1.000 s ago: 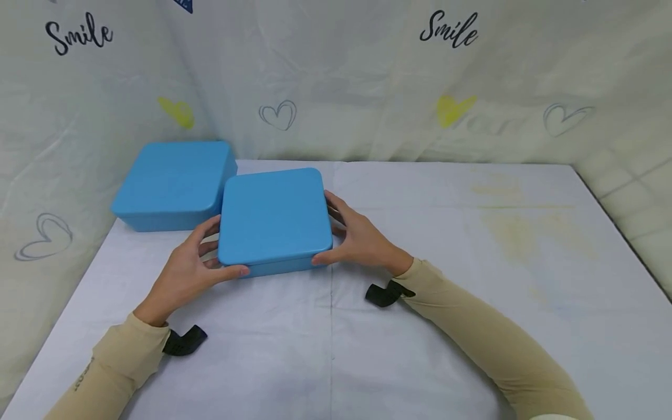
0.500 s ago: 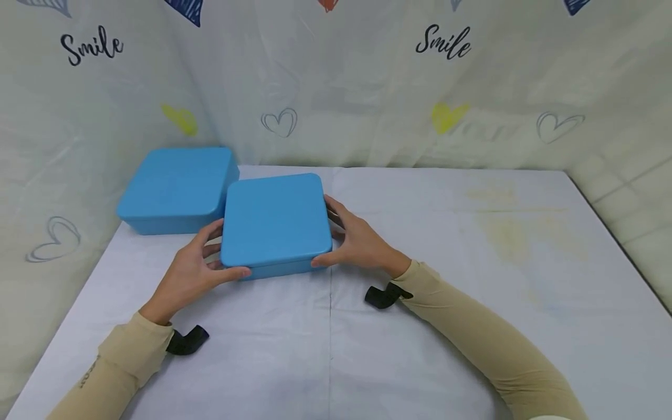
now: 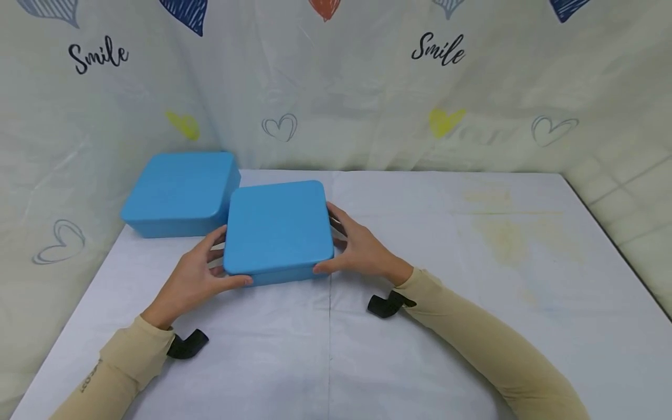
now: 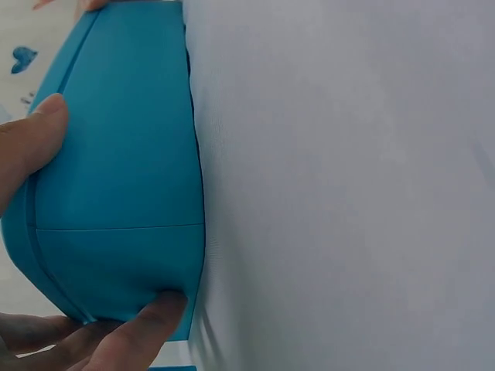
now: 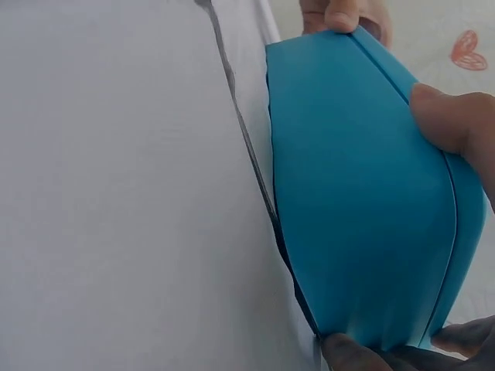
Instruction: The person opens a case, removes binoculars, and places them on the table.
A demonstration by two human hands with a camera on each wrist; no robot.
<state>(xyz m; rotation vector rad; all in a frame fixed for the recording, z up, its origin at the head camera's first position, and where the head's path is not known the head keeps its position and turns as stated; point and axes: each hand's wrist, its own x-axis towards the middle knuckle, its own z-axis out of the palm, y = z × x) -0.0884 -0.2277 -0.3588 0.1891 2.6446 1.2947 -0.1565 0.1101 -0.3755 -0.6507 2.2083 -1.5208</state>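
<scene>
A blue lidded box (image 3: 278,227) sits on the white table, slightly turned, left of the middle. My left hand (image 3: 191,280) grips its left side, thumb along the front face and fingers spread on the side wall. On the opposite side my right hand (image 3: 362,245) holds it the same way, thumb at the front right corner. In the left wrist view the box (image 4: 116,162) shows a seam under its lid, with the thumb near that seam. The right wrist view shows the box's (image 5: 356,185) lower edge along the white cloth, fingertips on its end.
A second blue box (image 3: 178,186) stands behind and to the left, close against the held one. A printed curtain (image 3: 357,87) hangs along the table's back edge. White cloth covers the table (image 3: 446,245), with yellowish stains on its right part.
The head view has tilted up slightly, so everything appears a little lower. Both hands keep their hold on the box, which stays beside the other one.
</scene>
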